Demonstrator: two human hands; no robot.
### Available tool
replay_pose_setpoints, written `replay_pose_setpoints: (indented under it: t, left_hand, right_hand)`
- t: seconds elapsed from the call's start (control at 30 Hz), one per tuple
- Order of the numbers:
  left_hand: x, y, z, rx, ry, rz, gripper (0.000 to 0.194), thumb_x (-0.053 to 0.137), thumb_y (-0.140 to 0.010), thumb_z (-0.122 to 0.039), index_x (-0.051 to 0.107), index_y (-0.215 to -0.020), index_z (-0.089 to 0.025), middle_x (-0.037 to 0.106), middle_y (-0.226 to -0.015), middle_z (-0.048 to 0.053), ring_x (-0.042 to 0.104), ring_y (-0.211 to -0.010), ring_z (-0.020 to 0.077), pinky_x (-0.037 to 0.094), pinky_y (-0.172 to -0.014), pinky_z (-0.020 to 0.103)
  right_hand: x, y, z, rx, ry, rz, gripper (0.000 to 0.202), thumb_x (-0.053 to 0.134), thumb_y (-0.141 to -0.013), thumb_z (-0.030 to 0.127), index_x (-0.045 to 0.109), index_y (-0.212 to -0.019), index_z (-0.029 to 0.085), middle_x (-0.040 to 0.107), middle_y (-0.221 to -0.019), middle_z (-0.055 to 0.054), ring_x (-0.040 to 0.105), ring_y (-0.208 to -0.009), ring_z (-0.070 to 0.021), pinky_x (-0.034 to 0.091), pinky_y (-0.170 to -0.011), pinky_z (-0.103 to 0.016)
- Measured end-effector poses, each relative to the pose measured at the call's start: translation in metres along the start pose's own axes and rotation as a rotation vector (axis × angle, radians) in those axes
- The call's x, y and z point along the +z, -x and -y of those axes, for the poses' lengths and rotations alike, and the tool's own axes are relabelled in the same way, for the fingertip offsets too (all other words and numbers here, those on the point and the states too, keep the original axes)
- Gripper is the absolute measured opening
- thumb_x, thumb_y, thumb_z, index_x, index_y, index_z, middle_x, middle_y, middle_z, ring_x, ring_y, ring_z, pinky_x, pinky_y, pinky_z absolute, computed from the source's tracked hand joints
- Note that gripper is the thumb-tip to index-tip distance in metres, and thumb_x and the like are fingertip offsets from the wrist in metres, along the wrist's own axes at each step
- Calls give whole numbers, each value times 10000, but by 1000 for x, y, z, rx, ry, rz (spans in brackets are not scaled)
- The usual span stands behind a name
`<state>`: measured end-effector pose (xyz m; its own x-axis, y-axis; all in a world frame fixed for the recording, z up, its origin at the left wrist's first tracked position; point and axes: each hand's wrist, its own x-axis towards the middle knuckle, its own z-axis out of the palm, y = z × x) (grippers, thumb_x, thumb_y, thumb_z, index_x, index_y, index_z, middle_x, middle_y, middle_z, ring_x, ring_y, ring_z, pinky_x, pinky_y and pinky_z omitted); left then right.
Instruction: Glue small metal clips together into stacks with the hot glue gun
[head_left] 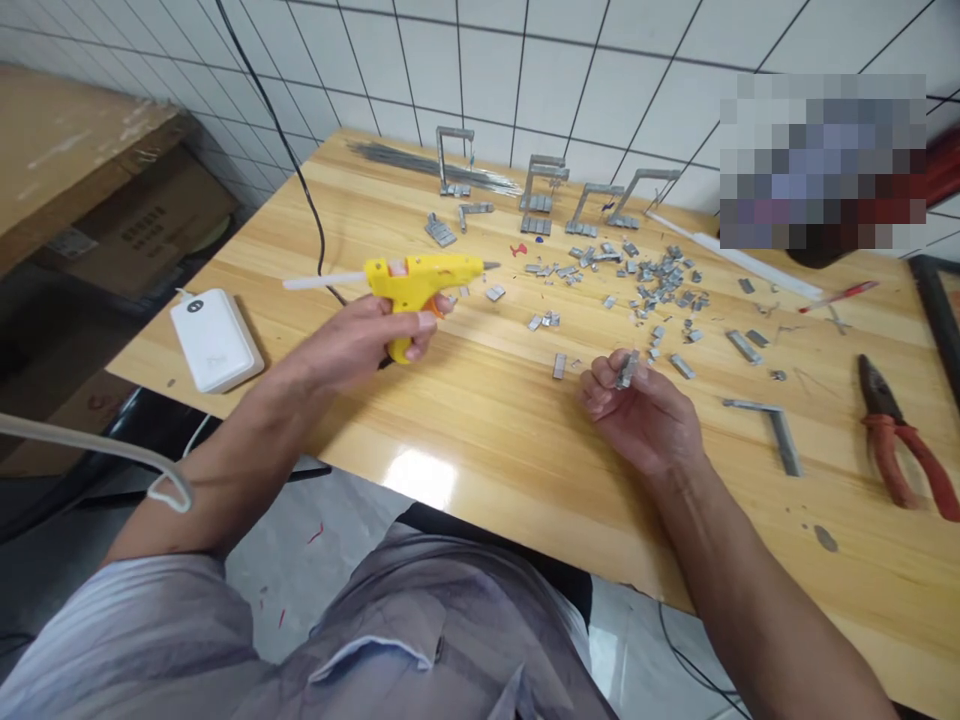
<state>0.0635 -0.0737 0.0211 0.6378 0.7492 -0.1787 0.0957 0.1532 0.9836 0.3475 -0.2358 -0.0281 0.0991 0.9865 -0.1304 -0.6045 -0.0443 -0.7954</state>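
Observation:
My left hand point(375, 335) is wrapped round the handle of a yellow glue gun point(427, 275). A white glue stick point(324, 281) sticks out of the gun's back end, and its nozzle points right, above the wooden table point(480, 400). In my right hand point(645, 410), palm up, a small grey piece point(628, 370) is pinched between thumb and fingers. Many loose grey pieces point(664, 280) lie scattered beyond that hand. Several grey bracket-shaped frames with small bases, one of them here point(455, 160), stand at the back of the table.
A white power bank point(216, 340) lies at the table's left edge, near a black cable point(304, 190). Red-handled pliers point(896, 440) and an L-shaped grey piece point(784, 435) are at the right. Thin grey rods point(420, 165) lie at the back; cardboard boxes point(142, 220) stand left.

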Motion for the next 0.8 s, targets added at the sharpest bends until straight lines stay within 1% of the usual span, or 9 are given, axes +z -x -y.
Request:
replay_pose_setpoints:
  t: [0.13,0.2,0.3,0.43,0.53,0.6,0.63,0.7,0.8]
  left_hand:
    - [-25,-9,-10,44,5,-170,219,786,-745,-243,692,-928,-167,581,-774,-13,435,-592,91,328,-598,286]
    - [-32,-10,-11,55,13,-216,175,768,-771,-209,686,-921,-170,594,-840,-7,424,-615,83,327,-617,284]
    - [-38,-10,-8,46,9,-210,153,742,-818,-187,683,-958,-167,610,-938,0,424,-651,81,331,-645,285]
    - [-43,-13,-1,44,-101,-217,223,726,-840,-191,677,-1056,-166,637,-1017,8,464,-699,92,348,-669,285]
    - [-45,-15,2,61,-164,-247,222,729,-828,-200,672,-1039,-159,645,-1059,17,489,-725,94,366,-672,282]
    - [-42,-12,3,56,-193,-219,201,725,-834,-213,671,-1020,-155,631,-969,5,492,-711,95,365,-661,281]
    - [-40,-9,2,48,-204,-183,191,719,-843,-222,671,-1015,-153,613,-898,-5,491,-694,97,364,-654,282]
    - [-31,-1,0,23,-215,-62,189,708,-873,-243,674,-1031,-145,572,-778,-25,485,-659,99,370,-646,280]
    - [-11,14,-5,-12,-202,160,243,702,-915,-294,680,-1100,-139,566,-726,-32,489,-628,96,377,-615,259]
  right_hand:
    - [2,1,1,7,-31,-5,289,932,-721,428,722,-792,244,537,-703,26,501,-610,-113,485,-549,-256]
    - [4,2,2,8,-40,7,299,933,-712,435,716,-784,242,510,-690,31,482,-603,-112,474,-546,-260]
    - [7,3,4,7,-40,31,311,929,-712,441,699,-782,243,467,-668,41,453,-598,-111,457,-540,-255]
    - [10,5,4,15,-23,41,323,917,-722,448,669,-765,245,421,-654,45,419,-594,-114,446,-533,-252]
    - [12,5,4,32,-37,39,323,925,-710,434,671,-756,241,403,-651,46,399,-588,-112,440,-538,-249]
    - [12,5,4,40,-51,39,323,936,-694,427,680,-751,239,402,-649,47,393,-584,-110,435,-543,-248]
    - [12,4,4,42,-50,40,324,939,-690,427,683,-748,238,405,-649,47,393,-583,-111,432,-544,-250]
    - [11,4,4,44,-37,43,320,940,-691,425,688,-739,233,421,-648,44,397,-580,-112,423,-544,-254]
    - [10,3,1,51,-15,52,300,936,-701,413,706,-743,224,465,-645,38,421,-576,-109,412,-547,-255]
